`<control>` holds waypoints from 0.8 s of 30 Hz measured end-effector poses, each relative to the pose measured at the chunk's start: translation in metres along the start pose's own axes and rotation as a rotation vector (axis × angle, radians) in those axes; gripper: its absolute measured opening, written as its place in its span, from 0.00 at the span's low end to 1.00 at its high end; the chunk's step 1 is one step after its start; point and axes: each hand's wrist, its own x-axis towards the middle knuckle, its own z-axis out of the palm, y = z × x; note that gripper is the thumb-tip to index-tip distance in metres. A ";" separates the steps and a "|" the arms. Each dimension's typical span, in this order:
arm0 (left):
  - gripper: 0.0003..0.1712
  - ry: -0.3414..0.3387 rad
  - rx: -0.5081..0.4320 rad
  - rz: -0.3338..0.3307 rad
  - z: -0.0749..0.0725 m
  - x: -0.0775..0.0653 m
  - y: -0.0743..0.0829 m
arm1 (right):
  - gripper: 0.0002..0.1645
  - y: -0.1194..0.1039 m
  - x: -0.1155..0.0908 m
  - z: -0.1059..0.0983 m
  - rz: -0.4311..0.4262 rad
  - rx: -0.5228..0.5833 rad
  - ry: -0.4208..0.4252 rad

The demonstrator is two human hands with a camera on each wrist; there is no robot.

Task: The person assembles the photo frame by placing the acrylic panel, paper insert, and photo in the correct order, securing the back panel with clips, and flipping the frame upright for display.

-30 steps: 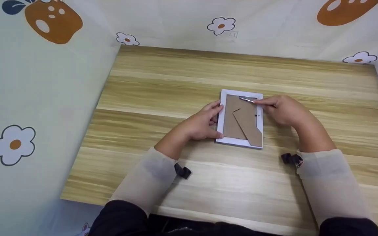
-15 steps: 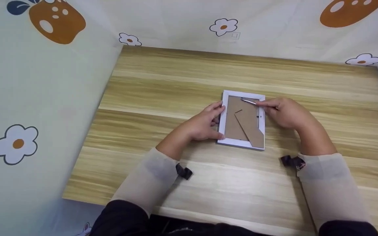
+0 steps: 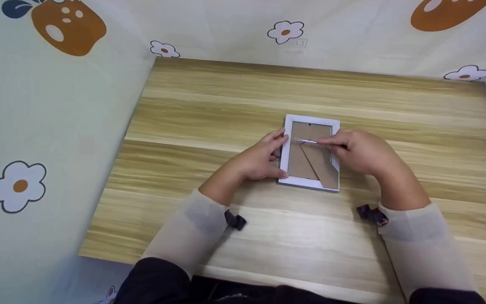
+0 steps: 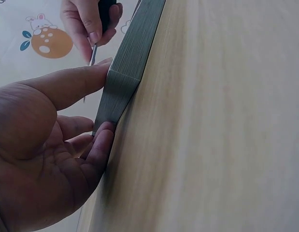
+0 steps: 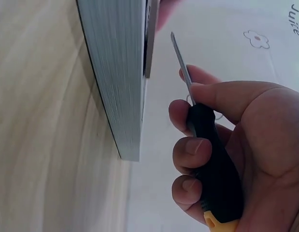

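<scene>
A picture frame [image 3: 302,182] lies back side up on the table, its white rim around a brown backing board [image 3: 297,162]. A stand flap [image 3: 319,164] slants across that board. My left hand [image 3: 260,159] holds the frame's left side, thumb near the lower corner and fingertips along the edge. In my right hand [image 3: 359,150] is a screwdriver [image 5: 214,169] with a black and yellow handle and a thin metal shaft [image 5: 182,63]. The shaft points left over the upper part of the board, and in the right wrist view its tip stands apart from the frame.
The wood-grain table [image 3: 209,101] meets a patterned wall cloth [image 3: 222,25] at the back and left. Small dark wrist cameras sit on the left sleeve [image 3: 235,220] and right sleeve [image 3: 371,214].
My right hand has drawn the screwdriver from the board's top edge toward me and slightly left. A small dark tab at that edge is now uncovered. The left hand and frame stay in place.
</scene>
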 end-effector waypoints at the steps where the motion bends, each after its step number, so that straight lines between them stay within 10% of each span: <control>1: 0.63 0.001 0.002 -0.003 0.000 0.000 0.000 | 0.20 -0.001 0.000 0.001 -0.006 -0.009 0.000; 24: 0.62 0.006 -0.007 0.004 -0.001 -0.002 0.001 | 0.21 -0.009 0.006 0.010 -0.012 -0.047 -0.041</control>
